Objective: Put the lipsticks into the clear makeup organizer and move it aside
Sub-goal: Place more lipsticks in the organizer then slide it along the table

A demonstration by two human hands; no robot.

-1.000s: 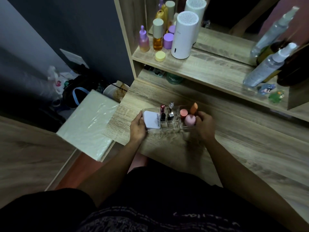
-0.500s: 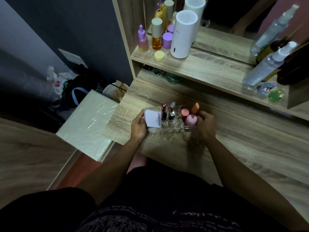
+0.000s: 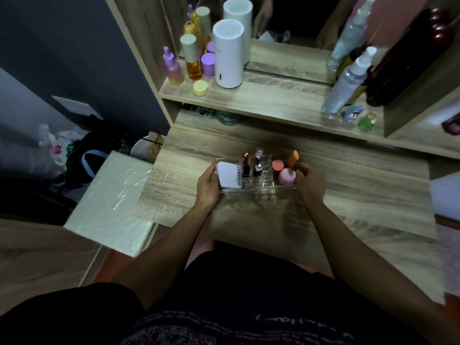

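Note:
The clear makeup organizer (image 3: 263,183) rests on the wooden desk (image 3: 361,195), gripped at both ends. My left hand (image 3: 207,186) holds its left end and my right hand (image 3: 310,181) holds its right end. Standing upright in its slots are a red lipstick (image 3: 245,159) and a silver-capped lipstick (image 3: 258,155), with darker ones (image 3: 246,170) in front. A white compact (image 3: 227,178) fills the left compartment. Pink (image 3: 286,176) and orange (image 3: 293,158) sponges and a coral cap (image 3: 277,166) sit on the right.
A shelf (image 3: 273,95) behind holds a white cylinder (image 3: 227,54), purple and amber bottles (image 3: 191,61), spray bottles (image 3: 346,83) and small figurines (image 3: 359,118), with a mirror behind it. A white padded stool (image 3: 112,200) stands left of the desk.
Both hands have slid the organizer a little farther away across the desk, keeping their grip on its ends.

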